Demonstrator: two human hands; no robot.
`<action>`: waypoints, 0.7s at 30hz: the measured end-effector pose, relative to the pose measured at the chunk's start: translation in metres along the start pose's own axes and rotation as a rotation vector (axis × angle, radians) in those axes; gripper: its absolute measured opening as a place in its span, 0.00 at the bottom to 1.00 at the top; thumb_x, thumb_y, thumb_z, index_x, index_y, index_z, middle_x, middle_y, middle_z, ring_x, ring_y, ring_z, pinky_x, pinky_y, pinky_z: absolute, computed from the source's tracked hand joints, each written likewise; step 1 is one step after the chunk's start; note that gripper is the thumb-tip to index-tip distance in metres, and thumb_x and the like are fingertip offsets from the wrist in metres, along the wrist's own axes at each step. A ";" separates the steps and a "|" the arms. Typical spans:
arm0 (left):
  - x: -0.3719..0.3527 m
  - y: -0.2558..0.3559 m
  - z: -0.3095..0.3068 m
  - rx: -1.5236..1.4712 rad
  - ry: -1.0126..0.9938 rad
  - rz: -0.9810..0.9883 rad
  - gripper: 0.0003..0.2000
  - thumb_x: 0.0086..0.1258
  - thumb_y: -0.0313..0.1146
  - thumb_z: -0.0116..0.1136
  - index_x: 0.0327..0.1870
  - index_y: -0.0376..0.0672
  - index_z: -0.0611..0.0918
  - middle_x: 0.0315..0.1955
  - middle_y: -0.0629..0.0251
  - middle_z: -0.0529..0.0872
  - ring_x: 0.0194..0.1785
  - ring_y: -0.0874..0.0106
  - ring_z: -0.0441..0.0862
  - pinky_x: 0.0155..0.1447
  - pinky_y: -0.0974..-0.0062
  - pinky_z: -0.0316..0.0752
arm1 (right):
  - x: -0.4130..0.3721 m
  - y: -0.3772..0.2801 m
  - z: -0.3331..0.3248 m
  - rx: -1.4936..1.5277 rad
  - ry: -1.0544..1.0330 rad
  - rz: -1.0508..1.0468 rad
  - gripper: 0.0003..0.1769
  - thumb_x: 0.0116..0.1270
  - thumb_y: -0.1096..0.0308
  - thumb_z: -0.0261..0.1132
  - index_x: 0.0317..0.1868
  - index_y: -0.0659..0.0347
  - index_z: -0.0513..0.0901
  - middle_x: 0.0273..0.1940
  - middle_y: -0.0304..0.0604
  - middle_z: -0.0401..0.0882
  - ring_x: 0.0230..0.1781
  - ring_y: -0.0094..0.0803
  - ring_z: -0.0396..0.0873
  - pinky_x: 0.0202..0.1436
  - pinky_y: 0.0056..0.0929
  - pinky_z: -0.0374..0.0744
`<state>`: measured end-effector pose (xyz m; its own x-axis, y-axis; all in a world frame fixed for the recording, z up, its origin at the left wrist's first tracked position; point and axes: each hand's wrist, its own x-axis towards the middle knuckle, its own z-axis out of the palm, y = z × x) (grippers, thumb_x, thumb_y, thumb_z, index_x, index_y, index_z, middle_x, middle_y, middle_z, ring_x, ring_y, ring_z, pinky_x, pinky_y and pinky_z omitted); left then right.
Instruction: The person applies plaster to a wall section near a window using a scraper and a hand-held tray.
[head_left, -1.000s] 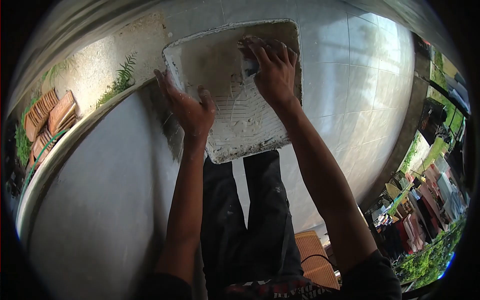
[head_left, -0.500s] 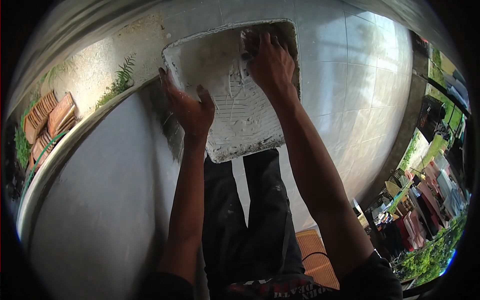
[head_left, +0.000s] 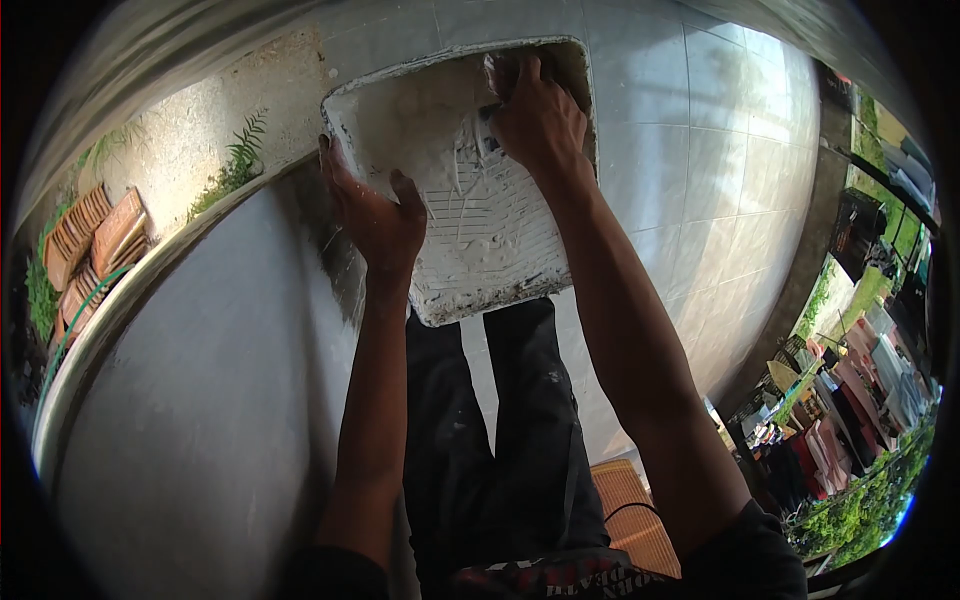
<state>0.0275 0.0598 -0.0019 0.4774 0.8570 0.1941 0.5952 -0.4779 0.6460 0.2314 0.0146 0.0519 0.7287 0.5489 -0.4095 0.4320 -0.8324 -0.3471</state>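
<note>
A paint tray [head_left: 500, 200] coated in white paint, with a ribbed slope, lies in front of my legs. Its left wall is between the thumb and fingers of my left hand [head_left: 380, 215], the thumb over the inside and the fingers along the outer rim. Inside the tray, near its far right corner, my right hand [head_left: 540, 115] is closed around a paint-smeared, pale object that its fingers mostly hide. Wet white paint [head_left: 400, 120] pools in the deep end, and streaks run down the ribs.
A grey tiled floor [head_left: 650, 170] stretches to the right. A smooth grey wall or ledge [head_left: 200, 400] curves along the left. Stacked clay tiles [head_left: 120, 225] and a fern [head_left: 245, 145] are beyond it. Hanging laundry [head_left: 830, 430] is at far right, a brown woven item [head_left: 625, 510] near my legs.
My right hand has shifted slightly up and left inside the tray, with the pale object turned and more hidden. My left hand stays at the tray's side.
</note>
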 end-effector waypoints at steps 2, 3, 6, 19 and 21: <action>-0.001 -0.001 0.001 0.004 -0.007 -0.004 0.40 0.68 0.42 0.56 0.75 0.26 0.55 0.69 0.32 0.66 0.73 0.40 0.66 0.77 0.49 0.59 | 0.000 0.000 0.002 0.001 -0.053 0.026 0.22 0.60 0.67 0.65 0.54 0.67 0.74 0.48 0.64 0.84 0.52 0.63 0.81 0.57 0.55 0.79; -0.001 -0.001 0.000 0.008 -0.013 -0.008 0.40 0.68 0.41 0.56 0.75 0.26 0.55 0.69 0.32 0.66 0.73 0.40 0.66 0.77 0.49 0.59 | -0.001 0.001 0.006 -0.028 -0.039 -0.006 0.22 0.61 0.67 0.64 0.55 0.67 0.73 0.49 0.64 0.84 0.53 0.63 0.81 0.58 0.55 0.79; 0.001 0.001 0.000 -0.006 -0.002 -0.007 0.40 0.67 0.39 0.56 0.75 0.26 0.55 0.69 0.32 0.66 0.72 0.40 0.66 0.77 0.49 0.59 | -0.006 0.005 0.008 -0.062 -0.030 -0.050 0.22 0.62 0.67 0.64 0.55 0.66 0.73 0.49 0.63 0.83 0.53 0.62 0.82 0.58 0.56 0.79; 0.002 0.006 -0.003 -0.023 -0.020 -0.026 0.36 0.66 0.32 0.54 0.74 0.28 0.56 0.70 0.30 0.63 0.74 0.38 0.63 0.77 0.44 0.58 | -0.010 -0.007 -0.003 -0.067 -0.028 0.048 0.21 0.67 0.61 0.62 0.55 0.66 0.76 0.45 0.61 0.85 0.50 0.60 0.84 0.56 0.53 0.79; 0.002 0.006 -0.003 -0.039 -0.020 -0.035 0.36 0.66 0.32 0.54 0.74 0.28 0.56 0.70 0.30 0.63 0.74 0.38 0.63 0.78 0.45 0.58 | -0.014 -0.009 -0.009 -0.049 -0.030 0.055 0.21 0.67 0.60 0.62 0.54 0.66 0.76 0.46 0.61 0.85 0.50 0.60 0.84 0.57 0.53 0.79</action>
<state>0.0303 0.0593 0.0041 0.4699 0.8689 0.1557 0.5865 -0.4392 0.6806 0.2218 0.0138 0.0683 0.7362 0.5039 -0.4518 0.4179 -0.8636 -0.2822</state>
